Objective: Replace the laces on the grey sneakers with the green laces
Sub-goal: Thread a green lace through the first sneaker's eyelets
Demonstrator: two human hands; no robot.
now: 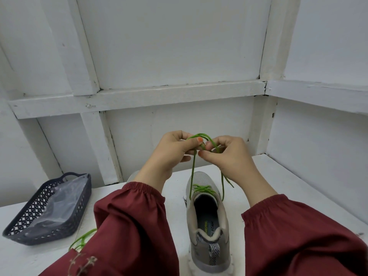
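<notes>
A grey sneaker stands on the white table, heel towards me, with a green lace threaded through its eyelets. Both lace ends rise from the shoe to my hands, held above the toe. My left hand pinches a loop of the lace between thumb and fingers. My right hand pinches the other loop right beside it, fingertips almost touching. A second grey sneaker is mostly hidden behind my left forearm. Another green lace lies on the table by my left sleeve.
A dark plastic lattice basket holding a clear plastic bag sits at the left of the table. White panelled walls enclose the table at the back and on the right.
</notes>
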